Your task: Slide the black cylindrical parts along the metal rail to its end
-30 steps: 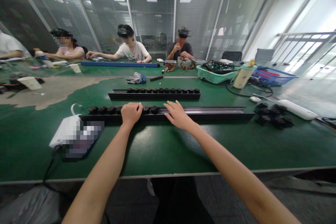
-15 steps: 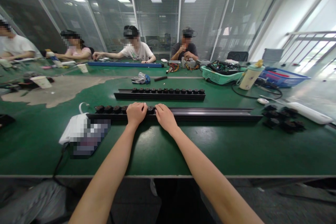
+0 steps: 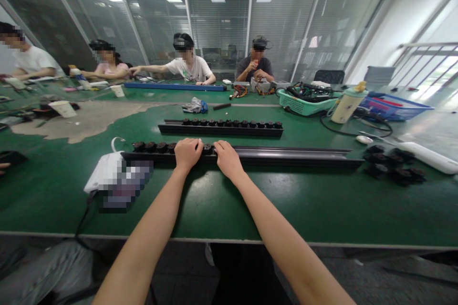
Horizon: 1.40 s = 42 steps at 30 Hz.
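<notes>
Leaning in over the green table (image 3: 214,217), I have both hands at the near black rail (image 3: 293,153), an open channel running left to right across my head-camera feed. My left hand (image 3: 188,155) sits over the row of black round-topped modules (image 3: 150,147) in the rail's left part, knuckles up and fingers curled; I cannot tell whether they grip a module or only press on it. My right hand (image 3: 228,158) lies near it, fingers bent together over the rail, and with the tips partly hidden I cannot say if they are closed on anything. One module (image 3: 207,149) shows between my hands. To their right I see the channel's shiny inside. Beyond it, roughly parallel, lies a second black rail (image 3: 221,130) carrying similar modules. Near the first rail's right end I find a loose cluster of modules (image 3: 402,175), beside a long white bar (image 3: 432,157). Farther back are a green basket (image 3: 304,106) and a cream bottle (image 3: 345,107).
</notes>
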Each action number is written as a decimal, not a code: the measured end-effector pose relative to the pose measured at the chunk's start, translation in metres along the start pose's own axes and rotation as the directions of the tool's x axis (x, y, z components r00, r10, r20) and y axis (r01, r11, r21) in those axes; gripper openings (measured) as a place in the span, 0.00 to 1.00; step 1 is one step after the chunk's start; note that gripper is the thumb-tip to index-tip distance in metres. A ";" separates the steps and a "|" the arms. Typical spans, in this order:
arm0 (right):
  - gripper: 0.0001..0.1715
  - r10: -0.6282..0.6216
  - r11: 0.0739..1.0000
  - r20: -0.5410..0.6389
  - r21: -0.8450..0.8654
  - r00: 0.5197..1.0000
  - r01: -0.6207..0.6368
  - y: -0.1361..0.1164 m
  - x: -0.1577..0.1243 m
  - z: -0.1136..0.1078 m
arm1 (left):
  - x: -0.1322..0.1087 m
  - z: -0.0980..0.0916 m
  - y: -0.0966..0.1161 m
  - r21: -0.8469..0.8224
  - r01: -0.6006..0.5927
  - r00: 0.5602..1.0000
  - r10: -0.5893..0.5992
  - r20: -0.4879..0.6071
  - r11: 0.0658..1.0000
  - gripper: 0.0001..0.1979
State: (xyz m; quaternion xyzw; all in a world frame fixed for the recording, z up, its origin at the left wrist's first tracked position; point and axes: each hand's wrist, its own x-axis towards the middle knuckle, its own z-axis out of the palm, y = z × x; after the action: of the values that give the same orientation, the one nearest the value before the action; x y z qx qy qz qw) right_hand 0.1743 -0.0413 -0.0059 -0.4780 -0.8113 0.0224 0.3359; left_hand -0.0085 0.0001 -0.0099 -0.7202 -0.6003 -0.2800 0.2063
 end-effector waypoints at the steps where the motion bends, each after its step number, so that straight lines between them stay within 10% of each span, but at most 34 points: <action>1: 0.26 0.002 1.000 -0.002 -0.001 1.000 -0.002 0.000 0.000 0.000 | 0.000 0.000 0.000 -0.001 0.000 1.000 0.000 -0.001 1.000 0.25; 42: 0.26 0.078 0.989 -0.056 0.128 0.995 -0.070 0.008 -0.003 0.000 | 0.002 0.001 0.001 0.005 0.012 1.000 -0.012 0.011 1.000 0.25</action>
State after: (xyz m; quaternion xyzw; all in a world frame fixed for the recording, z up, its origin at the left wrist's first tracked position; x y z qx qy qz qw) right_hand 0.1812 -0.0392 -0.0105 -0.4861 -0.7794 0.0715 0.3888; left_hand -0.0072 0.0018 -0.0095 -0.7176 -0.6063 -0.2761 0.2031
